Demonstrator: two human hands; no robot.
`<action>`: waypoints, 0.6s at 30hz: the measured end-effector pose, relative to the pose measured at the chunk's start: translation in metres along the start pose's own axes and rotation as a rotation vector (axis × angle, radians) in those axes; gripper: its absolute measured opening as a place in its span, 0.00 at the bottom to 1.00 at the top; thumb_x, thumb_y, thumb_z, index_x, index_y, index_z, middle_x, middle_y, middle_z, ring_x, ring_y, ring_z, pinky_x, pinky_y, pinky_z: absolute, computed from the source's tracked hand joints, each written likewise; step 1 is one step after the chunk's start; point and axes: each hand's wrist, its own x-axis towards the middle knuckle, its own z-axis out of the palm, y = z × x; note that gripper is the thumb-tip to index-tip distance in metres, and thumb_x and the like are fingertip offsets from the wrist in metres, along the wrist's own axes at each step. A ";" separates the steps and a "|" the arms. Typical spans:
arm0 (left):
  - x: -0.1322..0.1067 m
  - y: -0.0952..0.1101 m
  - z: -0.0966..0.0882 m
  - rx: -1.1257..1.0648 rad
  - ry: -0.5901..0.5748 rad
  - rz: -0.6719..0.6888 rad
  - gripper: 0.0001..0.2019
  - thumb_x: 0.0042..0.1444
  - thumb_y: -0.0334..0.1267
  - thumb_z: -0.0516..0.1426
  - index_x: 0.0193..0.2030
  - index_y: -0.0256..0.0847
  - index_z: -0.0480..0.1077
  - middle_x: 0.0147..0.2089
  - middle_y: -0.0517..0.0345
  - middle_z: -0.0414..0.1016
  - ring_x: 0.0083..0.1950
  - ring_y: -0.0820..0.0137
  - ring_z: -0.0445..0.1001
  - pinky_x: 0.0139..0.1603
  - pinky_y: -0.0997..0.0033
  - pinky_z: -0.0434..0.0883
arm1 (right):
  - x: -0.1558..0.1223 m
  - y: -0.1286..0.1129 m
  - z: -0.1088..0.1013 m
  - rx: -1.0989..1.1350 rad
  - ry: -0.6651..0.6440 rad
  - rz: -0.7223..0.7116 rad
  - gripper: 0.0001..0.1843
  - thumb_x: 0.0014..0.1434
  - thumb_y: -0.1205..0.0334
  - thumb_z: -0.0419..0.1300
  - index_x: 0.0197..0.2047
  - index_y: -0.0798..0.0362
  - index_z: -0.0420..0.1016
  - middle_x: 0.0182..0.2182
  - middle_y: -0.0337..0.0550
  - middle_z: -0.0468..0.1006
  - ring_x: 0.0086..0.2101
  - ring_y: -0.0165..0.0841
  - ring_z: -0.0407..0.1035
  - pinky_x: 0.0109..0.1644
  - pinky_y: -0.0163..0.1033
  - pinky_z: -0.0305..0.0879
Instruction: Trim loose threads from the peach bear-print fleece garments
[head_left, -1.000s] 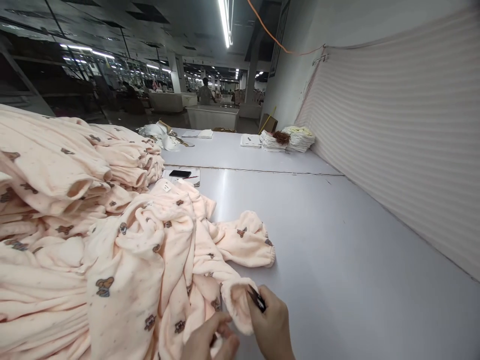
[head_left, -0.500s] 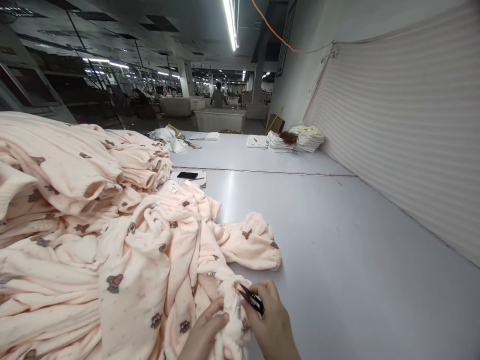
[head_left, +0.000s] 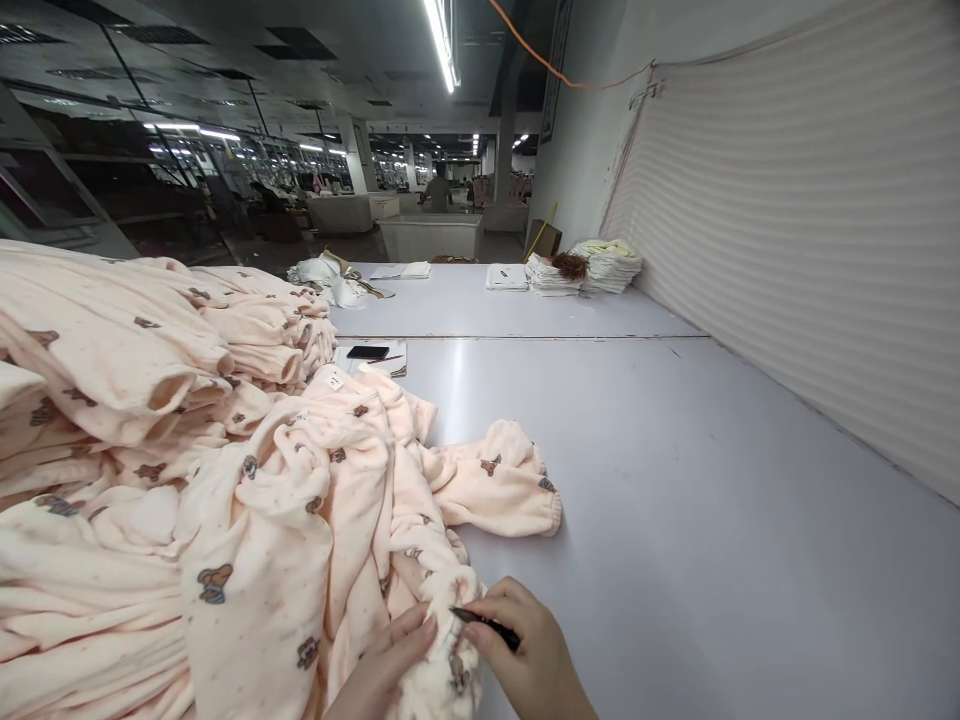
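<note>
In the head view, my right hand is closed around small black thread snips. The snips point left, their tip at the bunched pale fabric. My left hand grips the edge of a fluffy peach garment with brown bear prints, thumb on top. Its gathered, inside-out part lies between my two hands. One cuffed sleeve stretches right across the table. The fingertips under the fabric are hidden.
A heaped pile of similar peach garments fills the left of the pale table. A phone rests on papers beyond. Folded white stacks stand at the far edge, and a striped curtain hangs along the right. A person is far back.
The snips have turned from showing spread blades to lying edge-on, their tip lower and further left. Both hands have shifted slightly left and down with the fabric, as the whole view has shifted a little.
</note>
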 end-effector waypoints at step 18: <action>0.014 -0.010 -0.003 0.058 0.062 0.020 0.22 0.42 0.46 0.68 0.42 0.34 0.78 0.37 0.45 0.82 0.45 0.53 0.77 0.49 0.60 0.70 | 0.003 -0.007 -0.015 -0.028 -0.039 0.082 0.11 0.55 0.64 0.61 0.40 0.47 0.81 0.33 0.38 0.76 0.33 0.30 0.72 0.35 0.29 0.63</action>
